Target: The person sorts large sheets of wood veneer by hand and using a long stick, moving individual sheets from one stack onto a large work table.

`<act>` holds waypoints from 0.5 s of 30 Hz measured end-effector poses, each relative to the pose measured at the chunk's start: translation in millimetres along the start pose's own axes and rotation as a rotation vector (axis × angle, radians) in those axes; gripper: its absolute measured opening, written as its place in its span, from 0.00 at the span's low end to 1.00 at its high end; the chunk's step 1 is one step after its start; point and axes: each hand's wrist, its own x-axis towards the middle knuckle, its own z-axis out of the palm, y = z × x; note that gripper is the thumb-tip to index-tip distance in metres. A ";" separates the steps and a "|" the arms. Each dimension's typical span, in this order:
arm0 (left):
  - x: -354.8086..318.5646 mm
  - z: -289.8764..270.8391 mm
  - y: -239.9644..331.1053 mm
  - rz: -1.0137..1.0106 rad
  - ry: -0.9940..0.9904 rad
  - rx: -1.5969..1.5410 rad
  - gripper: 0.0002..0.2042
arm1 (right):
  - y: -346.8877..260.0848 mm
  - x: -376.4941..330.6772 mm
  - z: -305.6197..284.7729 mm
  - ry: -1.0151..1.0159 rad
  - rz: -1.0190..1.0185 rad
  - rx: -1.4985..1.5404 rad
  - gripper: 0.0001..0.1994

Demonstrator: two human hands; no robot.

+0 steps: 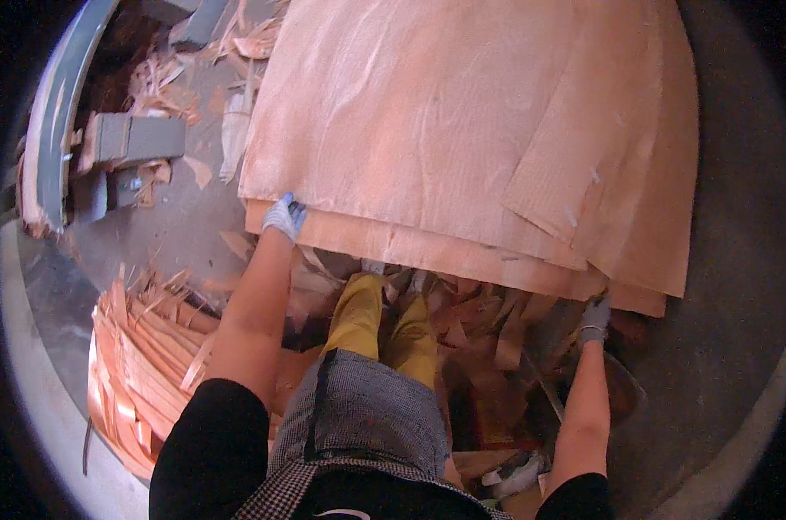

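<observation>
A broad pile of thin, reddish-tan wood veneer sheets [410, 121] lies in front of me, its layers out of line along the near and right edges. My left hand [284, 217], in a pale glove with bluish fingertips, grips the near edge of a veneer sheet by the pile's left corner. At the near edge toward the right, my right hand [595, 319] in a grey glove is closed on the sheets' edge. Its fingers are partly in shadow. One loose-lying sheet [575, 165] slants across the right part of the pile.
A heap of veneer strips [146, 368] stands at my left. Torn scraps [488, 334] litter the floor around my feet. Grey blocks [139, 139] and a curved metal-like frame [55, 130] are at the far left. Dark floor [740, 260] runs along the pile's right side.
</observation>
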 end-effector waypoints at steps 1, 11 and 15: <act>-3.7 4.0 -1.1 0.005 -0.017 -0.009 0.16 | -4.4 -10.2 -3.1 -0.154 0.100 -0.091 0.26; -77.4 30.8 -47.8 0.034 -0.253 0.411 0.23 | -40.6 -71.6 -38.1 -1.034 0.274 -0.043 0.31; -206.7 193.3 -145.3 1.187 -0.635 1.383 0.15 | 4.4 -40.4 -47.7 -1.136 0.288 0.174 0.27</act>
